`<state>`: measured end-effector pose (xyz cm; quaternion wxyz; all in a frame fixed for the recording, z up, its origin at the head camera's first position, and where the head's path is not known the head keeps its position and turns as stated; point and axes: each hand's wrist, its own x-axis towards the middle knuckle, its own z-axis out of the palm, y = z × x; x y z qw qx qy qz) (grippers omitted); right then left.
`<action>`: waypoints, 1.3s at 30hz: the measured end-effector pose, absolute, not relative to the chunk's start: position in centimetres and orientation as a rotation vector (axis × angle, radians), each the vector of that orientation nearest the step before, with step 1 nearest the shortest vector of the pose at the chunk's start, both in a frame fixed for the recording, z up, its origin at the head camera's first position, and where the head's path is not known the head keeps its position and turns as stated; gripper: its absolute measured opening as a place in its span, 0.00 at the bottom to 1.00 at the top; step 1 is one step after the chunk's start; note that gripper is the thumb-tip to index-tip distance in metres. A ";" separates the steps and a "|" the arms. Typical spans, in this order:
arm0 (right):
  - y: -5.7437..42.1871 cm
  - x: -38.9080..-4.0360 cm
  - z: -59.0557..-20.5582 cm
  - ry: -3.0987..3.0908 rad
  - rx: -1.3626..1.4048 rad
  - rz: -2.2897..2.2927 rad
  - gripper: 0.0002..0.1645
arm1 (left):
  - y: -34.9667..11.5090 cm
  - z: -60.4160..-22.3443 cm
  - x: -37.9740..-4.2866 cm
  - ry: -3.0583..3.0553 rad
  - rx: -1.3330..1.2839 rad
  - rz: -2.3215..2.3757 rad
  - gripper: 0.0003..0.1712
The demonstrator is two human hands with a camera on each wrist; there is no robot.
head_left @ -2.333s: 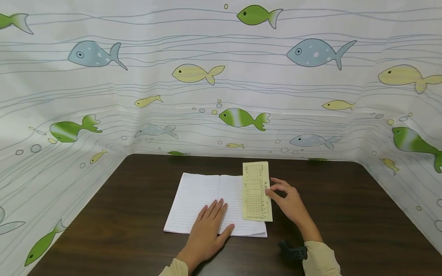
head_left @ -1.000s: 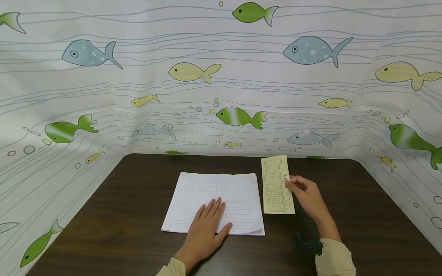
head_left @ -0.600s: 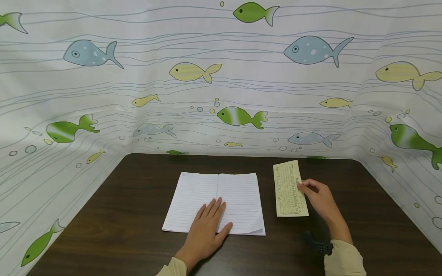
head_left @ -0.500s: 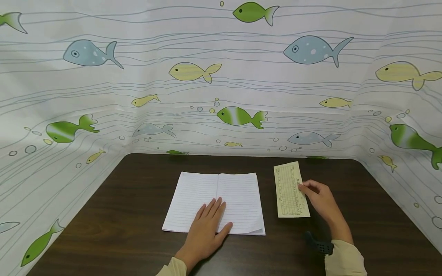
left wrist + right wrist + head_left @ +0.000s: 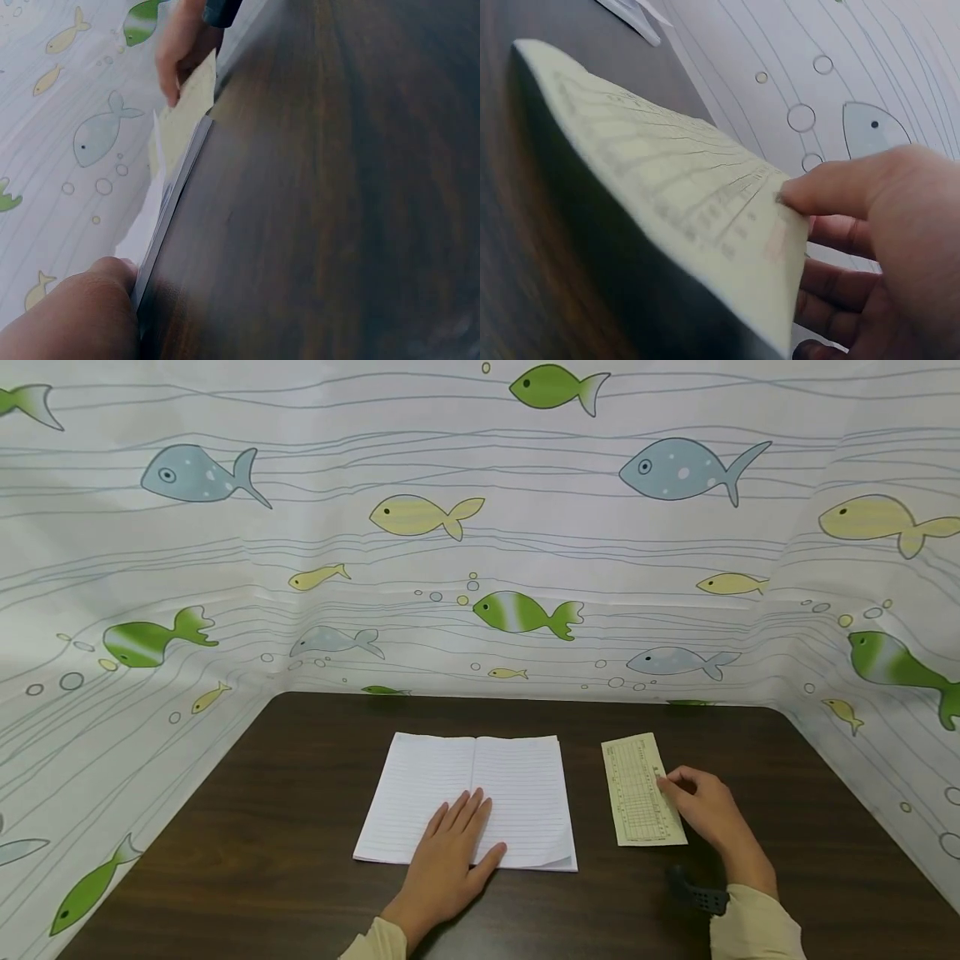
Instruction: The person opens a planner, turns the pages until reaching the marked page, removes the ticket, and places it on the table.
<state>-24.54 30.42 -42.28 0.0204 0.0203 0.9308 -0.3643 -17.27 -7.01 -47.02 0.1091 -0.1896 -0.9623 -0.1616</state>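
Observation:
An open lined notebook (image 5: 517, 777) lies on the dark wooden table, its lower right page corner slightly raised. My left hand (image 5: 446, 860) rests flat across its lower middle, fingers spread. To the right of the notebook, my right hand (image 5: 708, 806) pinches a pale yellow printed slip (image 5: 637, 789) by its right edge, thumb on top. In the right wrist view the slip (image 5: 667, 172) bows and slants, its near edge above the tabletop with dark shadow under it. The left wrist view catches the slip (image 5: 187, 112) beyond the notebook's edge (image 5: 169, 210).
The brown table (image 5: 247, 827) is bordered at the back and both sides by a white sheet (image 5: 420, 635) printed with fish. A black band (image 5: 701, 897) sits on the right wrist below the hand.
My right hand has carried the yellow slip from over the notebook's right page off to the right, then lower and nearer the table. My left hand has stayed on the notebook.

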 end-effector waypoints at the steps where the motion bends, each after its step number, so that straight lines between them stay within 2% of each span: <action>1: 30.6 -24.5 -42.2 2.891 0.069 -1.125 0.23 | -7.0 -47.0 -17.3 -2.832 -0.558 -0.477 0.39; 7: 31.6 -24.2 -42.3 2.929 0.152 -1.086 0.24 | -7.0 -46.9 -17.3 -2.831 -0.562 -0.489 0.39; 17: 32.0 -24.2 -42.9 2.988 0.197 -1.062 0.17 | -6.9 -46.7 -17.3 -2.821 -0.566 -0.501 0.38; 31: 31.8 -24.2 -43.0 3.003 0.215 -1.049 0.16 | -7.0 -46.8 -17.3 -2.832 -0.559 -0.493 0.38; 35: 31.9 -24.1 -43.1 2.998 0.216 -1.067 0.17 | -7.0 -46.7 -17.3 -2.839 -0.558 -0.498 0.39; 39: 32.1 -24.1 -43.1 2.984 0.201 -1.075 0.23 | -7.0 -46.7 -17.2 -2.849 -0.555 -0.496 0.39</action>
